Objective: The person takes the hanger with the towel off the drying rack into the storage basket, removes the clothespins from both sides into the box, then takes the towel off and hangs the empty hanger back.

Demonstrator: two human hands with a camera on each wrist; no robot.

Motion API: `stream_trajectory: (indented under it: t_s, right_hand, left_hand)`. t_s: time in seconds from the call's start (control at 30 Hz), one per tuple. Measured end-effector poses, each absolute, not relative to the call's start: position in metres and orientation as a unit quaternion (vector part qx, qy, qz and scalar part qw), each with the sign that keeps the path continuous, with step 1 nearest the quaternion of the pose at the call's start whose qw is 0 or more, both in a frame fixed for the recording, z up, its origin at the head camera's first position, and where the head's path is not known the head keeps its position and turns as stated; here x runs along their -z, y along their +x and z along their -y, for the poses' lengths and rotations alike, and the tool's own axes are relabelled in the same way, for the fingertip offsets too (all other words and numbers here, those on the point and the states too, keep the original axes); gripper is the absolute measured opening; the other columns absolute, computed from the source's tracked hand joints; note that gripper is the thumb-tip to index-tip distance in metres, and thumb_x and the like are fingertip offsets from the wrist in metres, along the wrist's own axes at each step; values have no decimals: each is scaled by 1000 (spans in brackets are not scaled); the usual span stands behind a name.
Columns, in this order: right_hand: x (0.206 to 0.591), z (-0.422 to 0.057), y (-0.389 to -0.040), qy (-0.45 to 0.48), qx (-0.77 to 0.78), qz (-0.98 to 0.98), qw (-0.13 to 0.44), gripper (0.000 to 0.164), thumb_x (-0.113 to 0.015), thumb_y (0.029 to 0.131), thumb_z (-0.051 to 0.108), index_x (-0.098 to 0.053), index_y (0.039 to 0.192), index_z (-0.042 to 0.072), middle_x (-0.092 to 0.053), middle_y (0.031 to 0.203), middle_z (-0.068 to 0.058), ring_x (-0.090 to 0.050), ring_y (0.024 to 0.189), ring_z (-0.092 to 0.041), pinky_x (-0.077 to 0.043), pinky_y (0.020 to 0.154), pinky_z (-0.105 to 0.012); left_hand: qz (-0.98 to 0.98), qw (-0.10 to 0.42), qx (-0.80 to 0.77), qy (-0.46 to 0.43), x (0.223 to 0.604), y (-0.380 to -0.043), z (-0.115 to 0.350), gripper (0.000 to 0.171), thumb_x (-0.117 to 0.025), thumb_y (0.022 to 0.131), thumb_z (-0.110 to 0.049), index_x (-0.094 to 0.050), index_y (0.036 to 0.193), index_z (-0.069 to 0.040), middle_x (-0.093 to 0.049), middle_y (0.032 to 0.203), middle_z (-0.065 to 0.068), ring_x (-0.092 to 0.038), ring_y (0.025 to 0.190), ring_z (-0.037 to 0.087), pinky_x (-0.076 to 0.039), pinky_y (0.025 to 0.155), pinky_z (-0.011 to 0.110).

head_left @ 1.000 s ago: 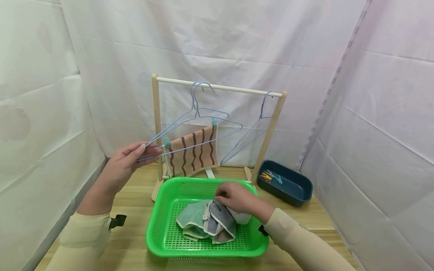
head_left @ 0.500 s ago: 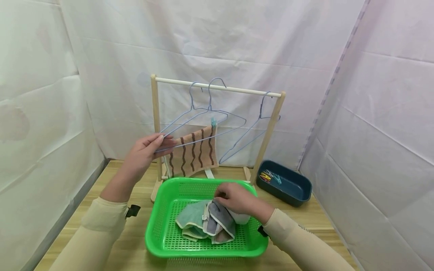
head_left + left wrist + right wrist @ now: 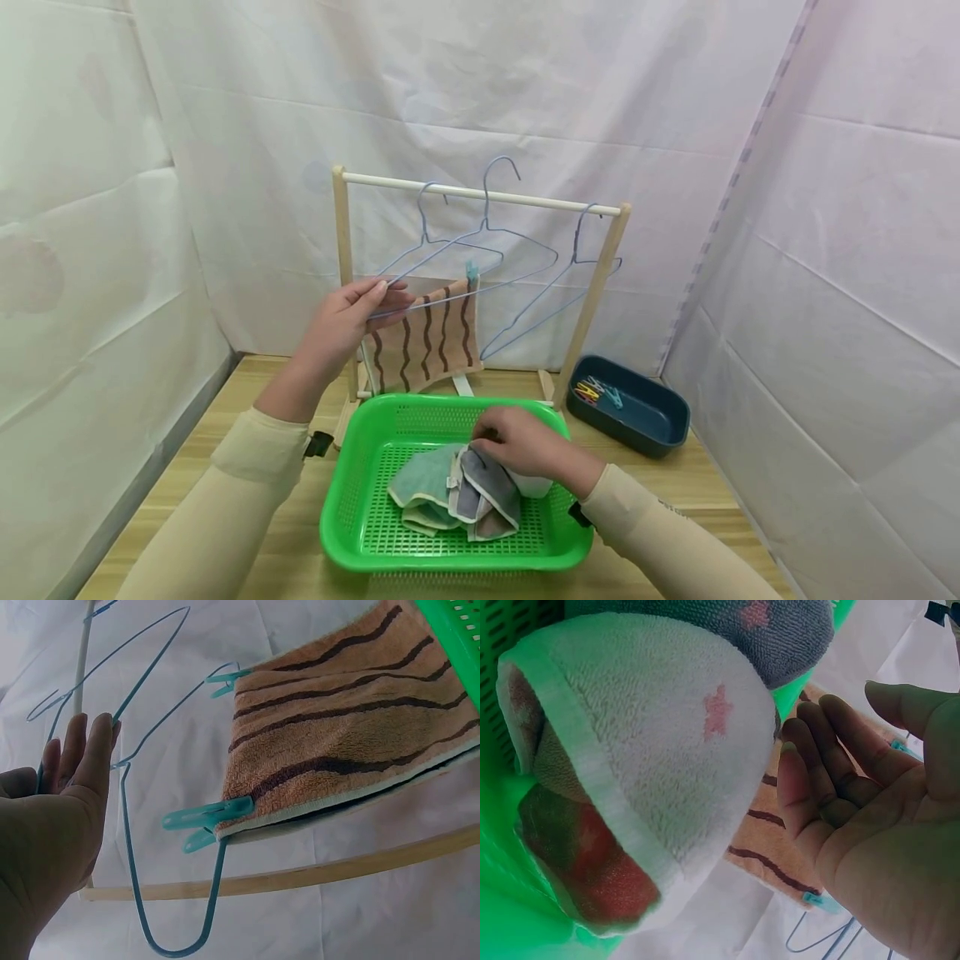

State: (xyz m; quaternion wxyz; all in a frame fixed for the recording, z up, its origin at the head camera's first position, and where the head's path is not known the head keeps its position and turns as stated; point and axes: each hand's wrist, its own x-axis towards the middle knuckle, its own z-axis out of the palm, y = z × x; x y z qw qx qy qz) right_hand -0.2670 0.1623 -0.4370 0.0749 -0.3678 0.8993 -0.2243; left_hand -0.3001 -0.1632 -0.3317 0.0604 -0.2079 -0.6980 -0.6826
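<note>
No text was readable in any view. Small white label (image 3: 453, 482) stuck out at the left edge of the grey cloth (image 3: 489, 482), head view; whatever was on it was too small to read. Dark, letter-like print (image 3: 672, 507) ran along the upper edge of the right sleeve (image 3: 660, 533); too small and blurred to make out a single character.

Curtained-off tabletop booth (image 3: 825, 208), dressed as a small laundry corner.
Creased white sheets (image 3: 360, 108) walled the back and both sides around a wood-grain tabletop (image 3: 210, 417). Laundry cues: small drying rack (image 3: 540, 202), wire hangers (image 3: 486, 223), striped towel (image 3: 427, 342) on pegs (image 3: 202, 816), green basket (image 3: 457, 563) with cloths (image 3: 487, 492), blue tray (image 3: 652, 417) holding clothespins (image 3: 589, 391).
</note>
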Motion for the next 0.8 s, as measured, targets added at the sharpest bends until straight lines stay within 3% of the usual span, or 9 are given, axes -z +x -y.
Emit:
stream_trajectory:
  t_s: [0.13,0.37,0.57,0.8]
  right_hand:
    - [436,-162,-266,-373,222,-898,72,11,-69,112,21,-80,115,18,-73,105,9,-67,93,-4,-62,81,-30]
    - [437,-162,-266,-378,223,-896,76,14,-69,113,23,-81,116,16,-73,106,10,-67,95,-4,-62,83,-30]
    - [436,-161,-266,-377,225,-895,77,16,-69,113,22,-81,118,13,-74,107,9,-67,95,-4,-62,83,-30]
    - [436,-161,-264,-376,226,-895,78,13,-70,112,20,-81,117,15,-74,106,9,-67,94,-3,-62,81,-29]
  left_hand:
    - [694,61,686,-211,328,-305,155,46,-47,122,-29,-61,150,5,-66,146,29,-64,139,44,-59,111,41]
    - [696,51,685,-210,320,-310,142,45,-46,122,-27,-61,150,4,-68,144,26,-67,137,35,-58,114,45]
    - [697,46,681,-222,319,-315,132,42,-46,122,-25,-62,147,5,-66,145,29,-65,138,39,-55,118,50]
    - [710,46,670,-212,326,-323,126,40,-47,122,-24,-66,143,4,-70,142,25,-68,135,37,-57,115,45]
